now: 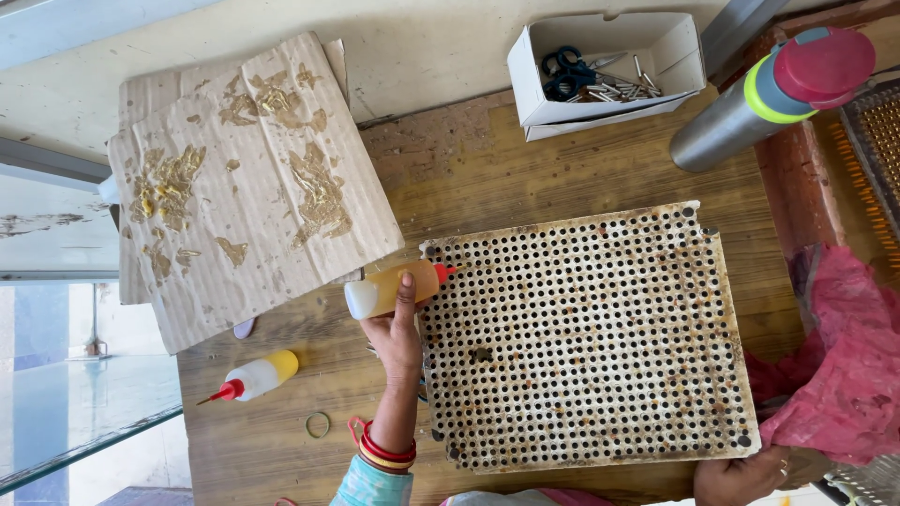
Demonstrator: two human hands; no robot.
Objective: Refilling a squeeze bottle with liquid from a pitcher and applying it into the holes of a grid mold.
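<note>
Wooden tabletop (525, 178) is bearing our perforated tray (586, 337); left hand (396, 333) gripping glue bottle (392, 289), right hand (741, 478) clasping tray's corner, stained cardboard (244, 178) lying alongside.

A worn wooden table (525, 178) with visible grain fills most of the view. Beyond its far edge runs a pale, scuffed wall surface (422, 56). Left of the table, a glass pane (84, 394) in a light metal frame (47, 164) catches bright daylight. Right of the table stands what seems a reddish-brown ledge (797, 187).
</note>
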